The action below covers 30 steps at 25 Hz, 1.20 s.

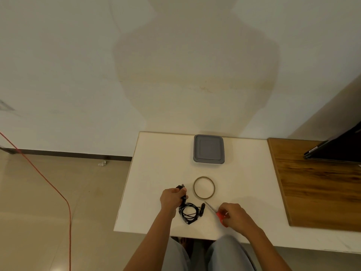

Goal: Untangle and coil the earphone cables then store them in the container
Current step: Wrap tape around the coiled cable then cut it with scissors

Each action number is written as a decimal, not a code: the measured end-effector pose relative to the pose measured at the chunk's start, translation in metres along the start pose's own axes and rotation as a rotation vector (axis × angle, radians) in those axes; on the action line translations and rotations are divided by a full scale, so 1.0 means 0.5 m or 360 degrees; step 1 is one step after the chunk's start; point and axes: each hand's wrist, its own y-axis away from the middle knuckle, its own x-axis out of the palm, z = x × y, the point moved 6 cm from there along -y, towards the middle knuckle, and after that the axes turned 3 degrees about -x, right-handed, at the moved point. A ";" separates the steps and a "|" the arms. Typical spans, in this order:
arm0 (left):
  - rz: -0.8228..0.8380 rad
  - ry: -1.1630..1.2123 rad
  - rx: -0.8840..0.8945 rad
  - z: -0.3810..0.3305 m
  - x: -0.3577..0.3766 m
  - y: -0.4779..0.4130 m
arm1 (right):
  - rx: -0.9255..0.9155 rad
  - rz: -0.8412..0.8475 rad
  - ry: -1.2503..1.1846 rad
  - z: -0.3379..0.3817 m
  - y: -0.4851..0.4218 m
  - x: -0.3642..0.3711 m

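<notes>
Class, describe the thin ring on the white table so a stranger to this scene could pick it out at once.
Start at the white table and find the grey lidded container at its far side. Nearer the person lies the thin ring. It is the only bare hoop, tan, with table showing through, unlike the black earphone cables and red-handled tool.

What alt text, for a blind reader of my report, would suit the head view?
A seated person's left hand grips a tangled black earphone cable on a white table while the right hand holds red-handled scissors beside it. Farther back lie a thin ring, probably a tape roll, and a closed grey container.
</notes>
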 end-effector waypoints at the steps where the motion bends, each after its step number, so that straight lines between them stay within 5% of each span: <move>1: 0.0002 0.0001 0.0000 -0.001 0.000 0.000 | 0.0009 0.0079 -0.0124 0.001 0.004 0.000; 10: 0.0025 0.0055 -0.0063 0.007 0.001 0.003 | 0.0003 0.0201 -0.1156 0.050 0.023 0.021; 16: 0.0029 0.0108 -0.0100 0.017 -0.003 -0.001 | 0.0347 0.0363 -0.1676 0.102 -0.017 0.051; 21: 0.0027 0.0113 -0.0109 0.022 -0.008 -0.006 | 0.0524 0.0504 -0.1891 0.139 -0.042 0.043; 30: 0.0004 0.0154 -0.0121 0.022 -0.011 -0.001 | 0.0559 0.0242 -0.1879 0.136 -0.087 0.047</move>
